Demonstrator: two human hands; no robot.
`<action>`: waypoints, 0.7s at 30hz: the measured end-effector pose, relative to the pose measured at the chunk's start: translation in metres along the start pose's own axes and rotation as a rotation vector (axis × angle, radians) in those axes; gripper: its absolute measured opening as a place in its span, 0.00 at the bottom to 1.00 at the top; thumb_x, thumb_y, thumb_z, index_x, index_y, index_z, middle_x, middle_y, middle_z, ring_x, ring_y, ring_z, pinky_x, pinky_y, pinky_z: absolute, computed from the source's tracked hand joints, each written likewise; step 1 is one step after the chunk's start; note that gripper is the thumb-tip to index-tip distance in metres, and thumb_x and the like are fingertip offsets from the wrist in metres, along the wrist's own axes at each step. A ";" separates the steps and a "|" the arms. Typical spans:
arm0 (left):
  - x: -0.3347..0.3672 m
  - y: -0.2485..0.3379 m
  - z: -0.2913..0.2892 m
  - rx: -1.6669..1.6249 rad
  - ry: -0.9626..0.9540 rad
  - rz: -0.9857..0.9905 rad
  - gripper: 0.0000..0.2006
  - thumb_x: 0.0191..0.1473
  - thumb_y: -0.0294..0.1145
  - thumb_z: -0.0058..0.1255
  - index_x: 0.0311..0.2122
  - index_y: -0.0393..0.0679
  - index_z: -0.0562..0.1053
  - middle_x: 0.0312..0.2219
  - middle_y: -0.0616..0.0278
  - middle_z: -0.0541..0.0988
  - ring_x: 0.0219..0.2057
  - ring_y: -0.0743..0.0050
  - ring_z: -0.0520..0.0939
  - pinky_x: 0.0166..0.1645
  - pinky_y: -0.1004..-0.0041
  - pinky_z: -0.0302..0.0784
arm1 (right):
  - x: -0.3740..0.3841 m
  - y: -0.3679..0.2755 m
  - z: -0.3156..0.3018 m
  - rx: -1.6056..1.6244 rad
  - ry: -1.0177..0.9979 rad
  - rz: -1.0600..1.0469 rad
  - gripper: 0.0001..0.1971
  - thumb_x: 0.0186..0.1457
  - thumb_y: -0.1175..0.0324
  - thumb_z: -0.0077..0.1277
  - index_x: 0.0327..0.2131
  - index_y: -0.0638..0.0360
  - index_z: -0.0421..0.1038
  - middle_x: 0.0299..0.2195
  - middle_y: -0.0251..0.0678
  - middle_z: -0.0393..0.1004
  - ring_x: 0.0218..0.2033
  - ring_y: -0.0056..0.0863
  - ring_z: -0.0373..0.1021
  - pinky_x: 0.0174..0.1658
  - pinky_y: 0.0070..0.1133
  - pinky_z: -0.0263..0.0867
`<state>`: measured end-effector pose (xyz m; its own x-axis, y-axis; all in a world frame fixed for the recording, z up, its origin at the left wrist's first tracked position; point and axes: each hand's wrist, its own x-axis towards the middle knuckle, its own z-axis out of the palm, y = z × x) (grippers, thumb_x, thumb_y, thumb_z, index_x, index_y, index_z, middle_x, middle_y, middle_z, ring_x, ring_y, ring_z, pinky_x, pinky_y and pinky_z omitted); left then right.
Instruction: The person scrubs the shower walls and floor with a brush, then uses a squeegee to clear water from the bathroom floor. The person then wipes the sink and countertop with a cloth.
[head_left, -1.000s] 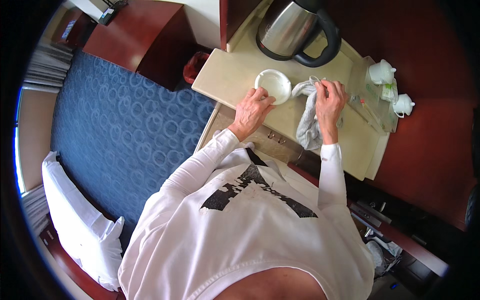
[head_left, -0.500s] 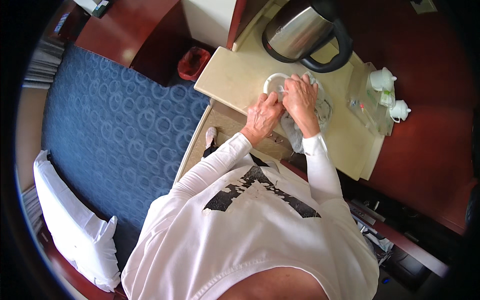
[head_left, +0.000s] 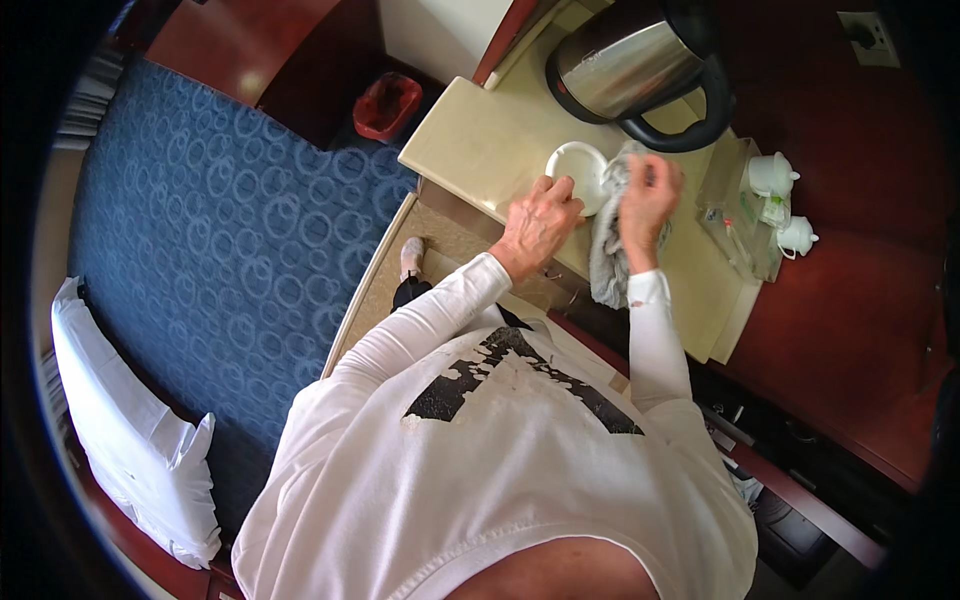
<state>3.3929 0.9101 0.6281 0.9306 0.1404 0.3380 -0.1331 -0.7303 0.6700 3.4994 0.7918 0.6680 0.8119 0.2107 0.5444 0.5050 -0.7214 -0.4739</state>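
A round white dish [head_left: 580, 166], like an ashtray or shallow bowl, is over the cream counter [head_left: 480, 130]. My left hand [head_left: 541, 222] grips its near left rim, with thumb and fingers closed. Just right of the dish lies a grey-and-white cloth [head_left: 607, 262], hanging down over the counter's front edge. My right hand [head_left: 650, 200] is over the cloth's right side, its fingers curled and slightly blurred. Some of the cloth bunches up beside its fingers; whether the fingers hold it is not plain.
Behind my hands stands a steel kettle [head_left: 640, 70] with a black handle. To the right is a clear tray [head_left: 725, 215] with small packets, beside two white lidded cups [head_left: 772, 175]. A red-lined bin [head_left: 387, 107] stands on the blue carpet [head_left: 250, 220]. A white pillow [head_left: 140, 430] lies at the left.
My right hand has come away from the dish to the right, and the cloth is now bunched beside it. The dish's inside shows more. My left hand keeps its hold on the rim.
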 end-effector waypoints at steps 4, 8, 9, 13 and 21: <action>-0.001 -0.002 -0.002 -0.026 -0.009 0.005 0.08 0.38 0.32 0.58 0.28 0.49 0.75 0.27 0.67 0.67 0.31 0.69 0.72 0.28 0.70 0.73 | 0.008 -0.001 -0.040 0.146 -0.032 0.111 0.08 0.47 0.70 0.53 0.30 0.65 0.71 0.28 0.36 0.67 0.30 0.29 0.64 0.34 0.22 0.61; 0.002 0.000 0.000 0.001 -0.011 0.024 0.06 0.39 0.32 0.57 0.27 0.49 0.74 0.27 0.67 0.67 0.31 0.68 0.72 0.29 0.70 0.73 | 0.006 -0.009 -0.044 0.075 -0.324 -0.120 0.08 0.44 0.74 0.53 0.32 0.64 0.72 0.29 0.34 0.67 0.29 0.28 0.65 0.32 0.21 0.62; 0.003 0.000 0.000 0.010 -0.010 0.028 0.06 0.40 0.32 0.56 0.27 0.49 0.74 0.27 0.67 0.67 0.31 0.68 0.72 0.29 0.69 0.73 | 0.006 -0.014 -0.044 -0.076 -0.420 -0.305 0.09 0.43 0.72 0.53 0.32 0.59 0.73 0.31 0.33 0.67 0.32 0.30 0.64 0.34 0.26 0.61; 0.003 0.003 0.001 0.053 -0.019 0.008 0.04 0.40 0.31 0.54 0.26 0.48 0.74 0.27 0.67 0.67 0.31 0.68 0.72 0.29 0.69 0.73 | 0.000 -0.038 -0.027 -0.596 -0.584 -0.491 0.04 0.44 0.72 0.48 0.25 0.60 0.72 0.31 0.34 0.64 0.37 0.31 0.60 0.36 0.28 0.53; -0.002 0.007 0.009 0.034 0.030 -0.047 0.03 0.40 0.31 0.53 0.23 0.47 0.74 0.27 0.66 0.67 0.31 0.68 0.72 0.26 0.69 0.73 | -0.017 -0.033 -0.020 -0.484 -0.534 -0.458 0.04 0.39 0.73 0.50 0.24 0.59 0.71 0.30 0.33 0.64 0.37 0.32 0.59 0.37 0.29 0.51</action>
<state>3.3934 0.8990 0.6266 0.9248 0.1950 0.3267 -0.0772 -0.7447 0.6629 3.4631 0.7992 0.6882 0.6489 0.7453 0.1532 0.7349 -0.6661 0.1277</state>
